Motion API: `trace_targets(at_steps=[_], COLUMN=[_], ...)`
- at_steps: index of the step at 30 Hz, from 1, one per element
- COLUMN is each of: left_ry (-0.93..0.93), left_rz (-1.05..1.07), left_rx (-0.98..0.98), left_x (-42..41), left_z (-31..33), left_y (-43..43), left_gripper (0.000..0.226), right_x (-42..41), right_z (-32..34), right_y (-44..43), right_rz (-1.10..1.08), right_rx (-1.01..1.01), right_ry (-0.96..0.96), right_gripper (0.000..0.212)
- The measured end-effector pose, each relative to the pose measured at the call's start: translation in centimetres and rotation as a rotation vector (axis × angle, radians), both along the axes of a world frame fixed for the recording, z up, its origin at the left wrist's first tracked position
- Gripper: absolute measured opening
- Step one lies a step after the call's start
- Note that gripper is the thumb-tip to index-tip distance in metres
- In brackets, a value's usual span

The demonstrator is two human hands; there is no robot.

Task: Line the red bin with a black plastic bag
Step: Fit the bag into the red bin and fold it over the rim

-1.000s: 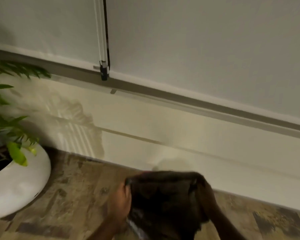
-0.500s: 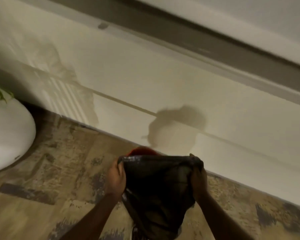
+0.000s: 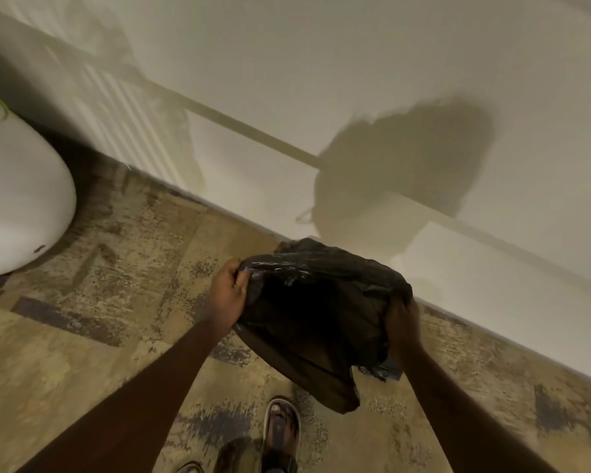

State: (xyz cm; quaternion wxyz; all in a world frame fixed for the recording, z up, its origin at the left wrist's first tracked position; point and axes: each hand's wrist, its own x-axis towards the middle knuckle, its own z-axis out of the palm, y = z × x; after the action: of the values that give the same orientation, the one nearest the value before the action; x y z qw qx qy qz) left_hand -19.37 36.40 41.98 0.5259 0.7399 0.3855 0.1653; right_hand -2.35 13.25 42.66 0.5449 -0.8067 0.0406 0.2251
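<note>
A black plastic bag (image 3: pixel 316 312) is stretched open between both hands just above the floor, close to the wall. My left hand (image 3: pixel 227 295) grips its left rim and my right hand (image 3: pixel 403 324) grips its right rim. The bag's loose bottom hangs down toward my feet. The red bin is hidden; the bag covers the spot by the wall where it stands.
A large white planter (image 3: pixel 17 206) sits on the floor at the left, a leaf tip showing above it. The cream wall (image 3: pixel 321 80) runs diagonally behind the bag. My sandalled foot (image 3: pixel 282 430) stands on the patterned floor (image 3: pixel 116 302) below the bag.
The view has tilted down from the wall to the floor. The hands have spread the bag wider and lowered it, and the red rim seen half a second ago is now covered.
</note>
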Motion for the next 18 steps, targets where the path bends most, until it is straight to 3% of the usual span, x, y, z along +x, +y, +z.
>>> trace_targets(at_steps=[6,10,18], left_ry=[0.052,0.079,0.056], left_rz=[-0.028,-0.051,-0.114], left_rx=[-0.006,-0.067,-0.044], left_x=[-1.7,-2.4,-2.0], left_z=[-5.3,-7.0,-8.0], left_y=[-0.3,-1.3,-1.1], left_gripper=[0.022,0.041,0.025], right_x=[0.0,-0.6,-0.4], right_z=[-4.9,-6.3,-6.8], right_y=[-1.2,-2.3,-2.5], right_rz=[0.057,0.084,0.061], right_rx=[-0.087,-0.144,-0.174], right_ry=[-0.027,-0.013,-0.048], right_gripper=[0.029,0.028,0.027])
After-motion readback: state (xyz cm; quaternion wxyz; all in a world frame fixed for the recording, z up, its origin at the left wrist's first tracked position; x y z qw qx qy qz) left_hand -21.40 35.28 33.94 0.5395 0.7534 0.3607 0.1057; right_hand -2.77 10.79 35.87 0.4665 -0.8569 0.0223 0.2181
